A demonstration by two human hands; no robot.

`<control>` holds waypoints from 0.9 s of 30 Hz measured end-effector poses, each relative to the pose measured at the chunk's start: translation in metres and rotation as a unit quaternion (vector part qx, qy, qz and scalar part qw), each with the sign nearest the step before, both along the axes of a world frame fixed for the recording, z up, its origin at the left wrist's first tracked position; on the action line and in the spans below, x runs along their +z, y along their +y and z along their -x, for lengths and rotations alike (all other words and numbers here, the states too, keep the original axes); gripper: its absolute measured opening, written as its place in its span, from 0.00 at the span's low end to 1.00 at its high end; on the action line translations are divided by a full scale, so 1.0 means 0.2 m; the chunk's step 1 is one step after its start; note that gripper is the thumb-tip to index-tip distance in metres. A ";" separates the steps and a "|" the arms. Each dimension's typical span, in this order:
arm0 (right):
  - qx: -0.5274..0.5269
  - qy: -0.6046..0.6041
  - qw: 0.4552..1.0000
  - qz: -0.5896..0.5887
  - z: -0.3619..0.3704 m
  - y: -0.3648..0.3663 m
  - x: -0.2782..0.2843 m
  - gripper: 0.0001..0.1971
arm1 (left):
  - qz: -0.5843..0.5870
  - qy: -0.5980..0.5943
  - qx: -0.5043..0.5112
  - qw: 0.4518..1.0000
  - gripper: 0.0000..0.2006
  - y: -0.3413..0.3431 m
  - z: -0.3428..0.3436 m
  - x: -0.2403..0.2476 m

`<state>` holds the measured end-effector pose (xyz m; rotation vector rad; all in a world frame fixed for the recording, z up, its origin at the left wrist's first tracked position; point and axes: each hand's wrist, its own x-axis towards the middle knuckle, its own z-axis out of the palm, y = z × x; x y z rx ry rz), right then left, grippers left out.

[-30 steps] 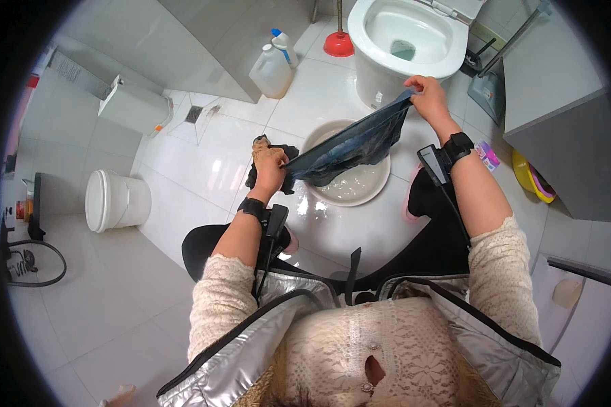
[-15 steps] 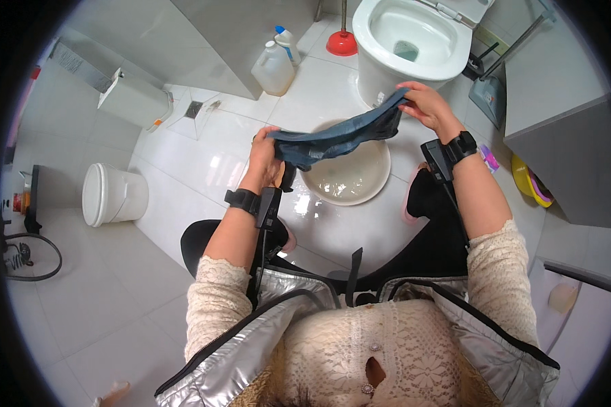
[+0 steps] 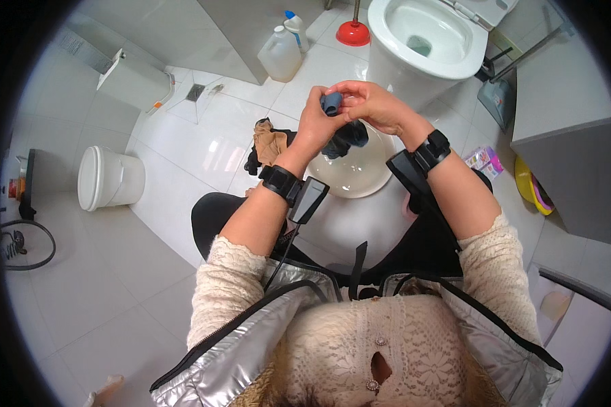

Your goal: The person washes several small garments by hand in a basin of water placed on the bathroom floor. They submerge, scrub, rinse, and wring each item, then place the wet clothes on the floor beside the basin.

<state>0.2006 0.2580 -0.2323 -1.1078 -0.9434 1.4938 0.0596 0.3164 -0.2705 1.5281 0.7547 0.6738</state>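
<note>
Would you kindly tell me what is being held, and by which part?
A dark blue cloth, bunched near its top between the left hand and right hand.

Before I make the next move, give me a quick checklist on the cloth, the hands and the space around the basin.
1. Cloth held by both hands: ok; left hand and right hand are close together on the dark blue cloth.
2. Cloth spread flat: not ok; it is bunched, with part hanging down.
3. Basin below the cloth: ok; the basin is on the floor beneath it.
4. Cloth off the water: cannot tell from this overhead view.
5. Floor left of the basin free: not ok; tan and black clothes lie there.
</note>
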 end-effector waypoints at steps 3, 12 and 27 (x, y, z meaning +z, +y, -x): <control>-0.064 -0.112 0.990 -0.050 -0.01 0.00 0.00 0.15 | 0.046 -0.038 0.001 0.998 0.12 0.02 0.01 -0.02; -0.209 -0.241 0.940 -0.120 -0.02 -0.03 -0.02 0.14 | 0.103 -0.117 -0.009 0.988 0.06 0.00 0.02 0.02; 0.049 -0.234 0.970 -0.040 0.01 -0.08 -0.37 0.29 | 0.162 -0.223 -0.127 0.953 0.14 -0.04 0.03 0.17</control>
